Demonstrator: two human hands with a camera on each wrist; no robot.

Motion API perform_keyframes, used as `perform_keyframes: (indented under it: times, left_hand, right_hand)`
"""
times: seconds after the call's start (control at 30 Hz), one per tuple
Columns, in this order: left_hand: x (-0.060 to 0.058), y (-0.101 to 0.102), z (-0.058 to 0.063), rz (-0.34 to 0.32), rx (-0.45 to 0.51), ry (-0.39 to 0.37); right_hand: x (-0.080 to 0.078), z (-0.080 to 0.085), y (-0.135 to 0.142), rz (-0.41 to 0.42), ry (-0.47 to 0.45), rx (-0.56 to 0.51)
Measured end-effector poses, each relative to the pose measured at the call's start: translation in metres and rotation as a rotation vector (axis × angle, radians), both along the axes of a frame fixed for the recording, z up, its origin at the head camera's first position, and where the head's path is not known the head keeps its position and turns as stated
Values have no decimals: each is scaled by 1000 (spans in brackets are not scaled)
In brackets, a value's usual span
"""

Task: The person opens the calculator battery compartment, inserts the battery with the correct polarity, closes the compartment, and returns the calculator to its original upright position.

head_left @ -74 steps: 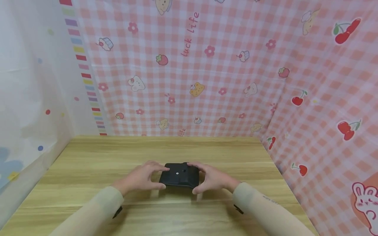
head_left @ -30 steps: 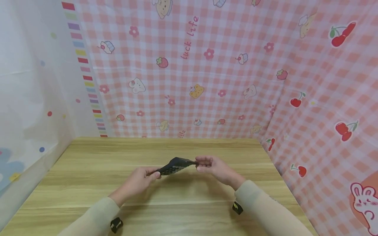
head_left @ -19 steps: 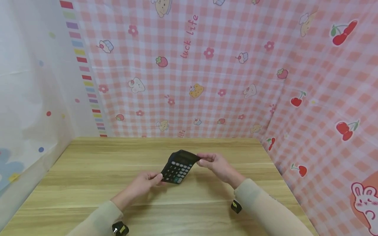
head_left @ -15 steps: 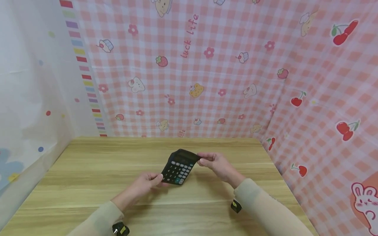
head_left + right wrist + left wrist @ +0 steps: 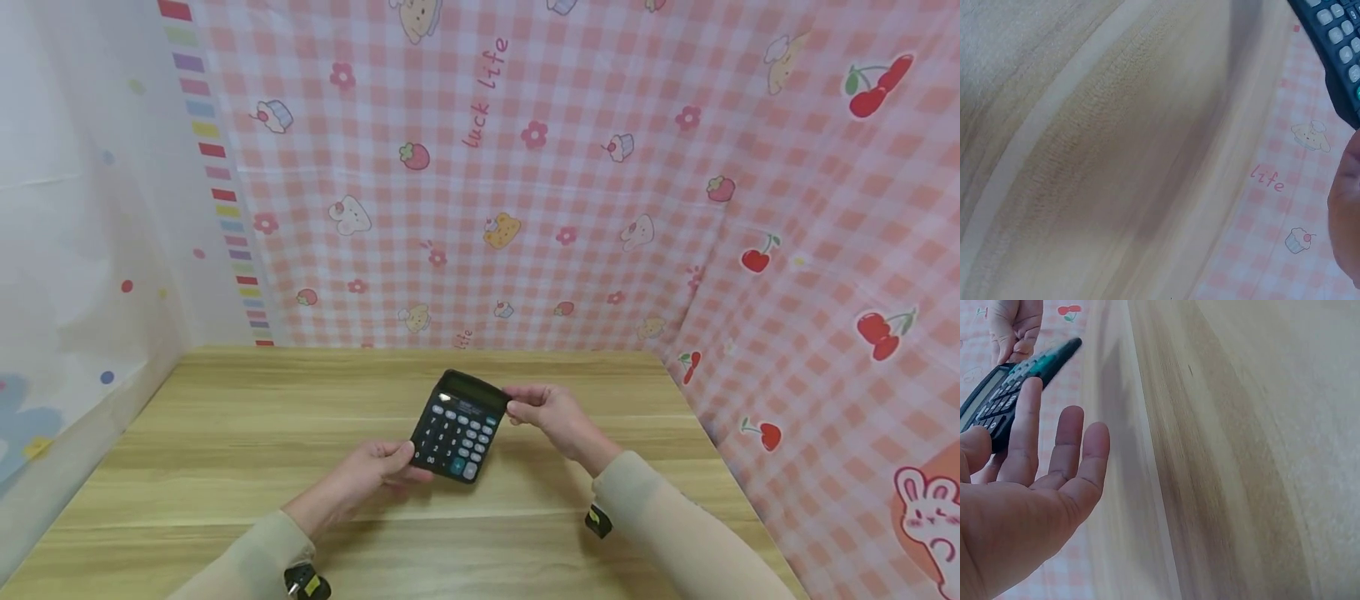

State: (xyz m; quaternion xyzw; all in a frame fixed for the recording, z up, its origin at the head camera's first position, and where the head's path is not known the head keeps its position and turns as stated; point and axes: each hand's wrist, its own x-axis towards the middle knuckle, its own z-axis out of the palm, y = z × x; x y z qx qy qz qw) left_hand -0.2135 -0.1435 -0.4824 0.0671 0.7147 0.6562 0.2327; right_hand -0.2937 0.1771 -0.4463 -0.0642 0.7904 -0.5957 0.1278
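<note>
Between both hands a black calculator (image 5: 453, 429) is held tilted above the table, its keys and dark display facing the head camera. My left hand (image 5: 378, 468) pinches its lower left corner, thumb on the front face; in the left wrist view the other fingers of the left hand (image 5: 1035, 481) extend behind and beside it. My right hand (image 5: 551, 414) pinches the upper right corner by the display. Only part of the calculator (image 5: 1338, 47) and the edge of the right hand (image 5: 1344, 209) appear in the right wrist view.
A wood-grain table (image 5: 262, 433) lies beneath the hands. Pink checked cloth (image 5: 480, 183) hangs behind and along the right side, and a white cloth (image 5: 82, 217) hangs at the left. Black wrist devices (image 5: 306, 582) show under the sleeves.
The calculator lay underside up between my hands, then was lifted and turned over. Its key face has since tilted further up toward the head camera, both hands keeping their grip on its corners.
</note>
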Motion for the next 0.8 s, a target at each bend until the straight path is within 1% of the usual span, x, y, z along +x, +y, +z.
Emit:
perform_keyframes:
  times: [0.13,0.23,0.37,0.47,0.6,0.73,0.8]
  left_hand:
    - [1,1,0,8,33,-38]
    - [2,2,1,17,49,-62]
    - [3,4,2,23,44,-67]
    - [3,4,0,20,35,-60]
    - [2,4,-3,10,29,-49]
    - [1,6,-4,10,26,-22]
    - [0,8,-5,23,3,1]
  right_hand:
    - [-2,-2,1,-15,19,11]
    - [-5,-5,2,-21,17,-14]
    - [-7,-8,2,-13,-20,-87]
    - [-7,-8,2,1,-32,-106]
    - [-6,-6,0,-7,-29,-63]
    - [-4,-4,-4,-55,-42,-16]
    - [-3,-4,-6,-76,-43,-1]
